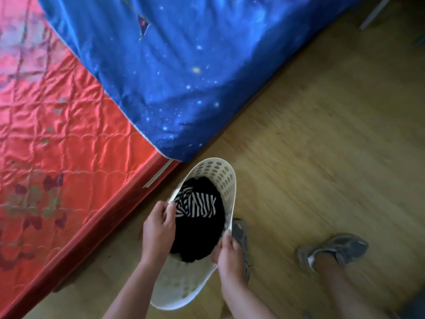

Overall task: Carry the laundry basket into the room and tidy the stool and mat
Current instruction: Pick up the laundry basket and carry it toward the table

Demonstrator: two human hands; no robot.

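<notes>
While the view looks straight down from a person's head, two bare hands hold a white plastic laundry basket point(220, 178) with rows of oval holes in its wall. It hangs tipped above a wooden floor point(322, 139), just beside the corner of a bed, and is not set down. The left hand point(158, 224) grips the rim on the bed side, thumb inside and fingers curled over the outer edge. The right hand point(228, 254) grips the opposite rim, thumb pressed on top and fingers wrapped underneath, where they are mostly hidden. Inside the basket lie dark clothes point(197, 236) with a black-and-white striped garment point(195, 203) on top. The bed has a shiny red quilted mattress point(57, 134) partly covered by a blue blanket point(179, 65) printed with stars. One foot in a grey shoe point(335, 247) stands on the floor to the right, and a second shoe peeks out from behind the basket. Judging by this, the basket appears to be inside the room already but is yet to be put down. No stool or mat is visible, so that tidying looks to be ahead.
</notes>
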